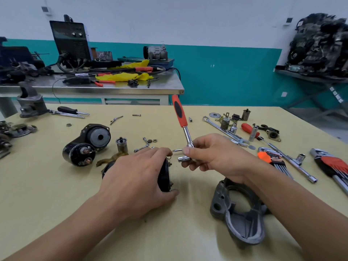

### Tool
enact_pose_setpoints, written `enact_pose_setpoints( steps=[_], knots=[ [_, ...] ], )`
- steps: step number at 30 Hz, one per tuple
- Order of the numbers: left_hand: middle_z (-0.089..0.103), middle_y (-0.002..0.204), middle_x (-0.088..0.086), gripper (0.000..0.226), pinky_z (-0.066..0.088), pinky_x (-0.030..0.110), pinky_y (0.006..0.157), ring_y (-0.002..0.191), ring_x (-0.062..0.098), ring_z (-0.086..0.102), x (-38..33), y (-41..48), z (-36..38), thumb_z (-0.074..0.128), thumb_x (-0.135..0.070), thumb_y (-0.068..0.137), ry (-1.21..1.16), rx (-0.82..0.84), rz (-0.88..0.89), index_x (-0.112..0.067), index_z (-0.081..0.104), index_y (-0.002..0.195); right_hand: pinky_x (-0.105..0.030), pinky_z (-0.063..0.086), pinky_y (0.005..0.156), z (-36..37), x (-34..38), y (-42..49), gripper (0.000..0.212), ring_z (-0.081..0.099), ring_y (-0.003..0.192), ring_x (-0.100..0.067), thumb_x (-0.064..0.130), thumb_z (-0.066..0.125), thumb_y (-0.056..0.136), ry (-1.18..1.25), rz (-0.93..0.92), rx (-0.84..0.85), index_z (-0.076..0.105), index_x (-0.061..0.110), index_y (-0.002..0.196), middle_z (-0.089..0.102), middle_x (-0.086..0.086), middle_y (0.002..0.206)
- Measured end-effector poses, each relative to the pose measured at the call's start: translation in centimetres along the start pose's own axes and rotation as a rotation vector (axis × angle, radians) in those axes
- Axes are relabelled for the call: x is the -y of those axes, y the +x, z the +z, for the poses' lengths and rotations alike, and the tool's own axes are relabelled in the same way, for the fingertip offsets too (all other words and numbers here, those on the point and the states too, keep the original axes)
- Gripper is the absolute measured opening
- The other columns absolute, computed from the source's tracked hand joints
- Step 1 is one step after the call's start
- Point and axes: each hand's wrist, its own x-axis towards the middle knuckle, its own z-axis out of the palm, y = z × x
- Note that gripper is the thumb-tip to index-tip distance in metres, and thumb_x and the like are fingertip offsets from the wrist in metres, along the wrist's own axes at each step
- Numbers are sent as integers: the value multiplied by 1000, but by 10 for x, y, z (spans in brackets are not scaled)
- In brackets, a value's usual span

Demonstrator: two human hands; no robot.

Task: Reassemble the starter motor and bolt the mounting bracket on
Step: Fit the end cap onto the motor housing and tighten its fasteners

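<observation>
Grey bracket lies on worktop near the front edge, partly under the right forearm. Left hand is clamped over the black motor, holding it on its side mid-worktop. Right hand grips the ratchet at its head, red handle up, socket just beside the motor's end, apart. Solenoid housing sits left, hex keys right.

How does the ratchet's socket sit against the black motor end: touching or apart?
Apart. The head view shows bare yellow table between the socket on the ratchet in the right hand and the black motor end gripped by the left hand.
</observation>
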Motion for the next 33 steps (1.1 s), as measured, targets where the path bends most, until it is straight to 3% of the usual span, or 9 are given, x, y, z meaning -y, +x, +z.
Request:
enact_pose_setpoints(
  steps=[4,9,14,20,25,33],
  knots=[
    [69,90,-22,70,44,18,54,76,4,67,0,0,0,50,-82,58,1,4,7,-36,60,110,-25,50,69,-7,2,-3,11,66,72,-8,18,67,95,-31,22,30,70,8,98,78,-8,91],
    [69,88,-22,68,29,15,55,74,4,67,1,0,0,49,-82,57,8,-7,5,-37,60,107,-24,53,68,-4,-1,-3,4,71,76,-11,6,66,94,-80,-21,87,69,6,97,78,-9,91],
    [68,91,-21,65,36,19,56,80,6,67,0,1,-1,53,-80,58,-24,37,-14,-39,59,109,-18,52,69,-1,1,-6,5,71,78,-8,11,71,91,-285,-137,68,71,16,90,76,-5,85],
    [67,94,-20,65,44,23,61,86,8,65,-2,1,-3,55,-79,60,-63,100,-7,-39,58,111,-36,57,80,5,1,-6,5,67,81,-17,16,71,90,-406,-211,36,72,21,89,72,-2,85],
    [64,106,-21,69,34,23,67,99,7,61,-1,0,-2,56,-79,63,-96,132,-14,-42,52,121,-36,54,84,3,1,-9,4,67,85,-14,14,69,92,-478,-273,51,71,18,92,72,0,89],
    [61,103,-22,65,32,23,66,98,5,58,-1,1,-3,59,-80,64,-139,126,-7,-43,50,117,-33,54,85,7,-3,-11,6,63,88,-8,23,68,94,-582,-363,12,71,27,97,69,10,93]
  ],
)
